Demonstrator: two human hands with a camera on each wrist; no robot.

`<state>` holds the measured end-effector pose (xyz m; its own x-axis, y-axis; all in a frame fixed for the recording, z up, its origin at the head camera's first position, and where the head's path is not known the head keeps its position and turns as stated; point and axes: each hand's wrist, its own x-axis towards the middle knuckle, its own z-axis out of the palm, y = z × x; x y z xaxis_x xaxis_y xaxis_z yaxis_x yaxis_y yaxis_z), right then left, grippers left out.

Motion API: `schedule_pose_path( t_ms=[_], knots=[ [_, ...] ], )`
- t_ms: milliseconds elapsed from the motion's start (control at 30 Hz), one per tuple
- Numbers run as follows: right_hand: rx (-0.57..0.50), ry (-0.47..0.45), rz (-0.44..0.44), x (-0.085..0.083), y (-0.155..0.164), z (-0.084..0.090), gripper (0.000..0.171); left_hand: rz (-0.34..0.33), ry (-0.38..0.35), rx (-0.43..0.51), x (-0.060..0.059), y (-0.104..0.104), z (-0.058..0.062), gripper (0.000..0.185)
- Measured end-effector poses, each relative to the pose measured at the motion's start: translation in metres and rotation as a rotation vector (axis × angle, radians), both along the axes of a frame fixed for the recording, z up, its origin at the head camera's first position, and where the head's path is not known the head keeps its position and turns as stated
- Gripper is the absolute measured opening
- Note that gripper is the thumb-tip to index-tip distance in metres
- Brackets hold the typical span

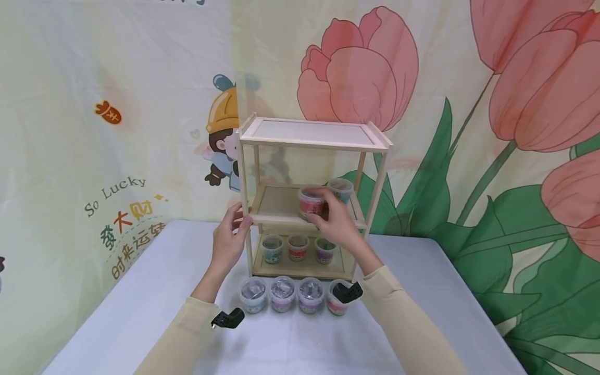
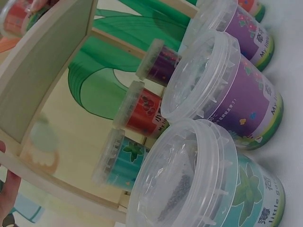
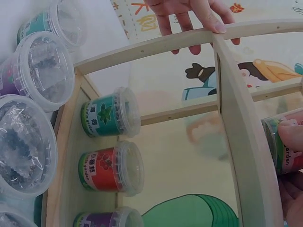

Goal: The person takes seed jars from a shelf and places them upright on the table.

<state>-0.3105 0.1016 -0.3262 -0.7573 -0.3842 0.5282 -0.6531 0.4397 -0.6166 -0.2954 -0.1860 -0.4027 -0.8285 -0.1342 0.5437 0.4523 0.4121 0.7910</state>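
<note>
My left hand grips the left front post of a small wooden shelf rack, at middle-shelf height, thumb in front and fingers behind. With my right hand I hold a red seed-growing tub with a clear plastic lid, over the front edge of the middle shelf. Just behind it, at that shelf's right side, stands a teal tub. On the bottom shelf a teal tub, a red tub and a purple tub stand side by side.
In front of the rack, several lidded tubs stand in a row on the white table: a teal tub, purple tubs and a pinkish-red tub partly hidden by my right wrist camera. A printed cloth hangs behind.
</note>
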Motion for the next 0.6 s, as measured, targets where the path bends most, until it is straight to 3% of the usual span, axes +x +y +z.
schedule_pose_path(
  t_ms=[600],
  knots=[
    [-0.001,0.034,-0.021,0.019,0.017,0.001,0.053,-0.005,-0.019,0.005,0.001,0.001,0.0,0.047]
  ],
)
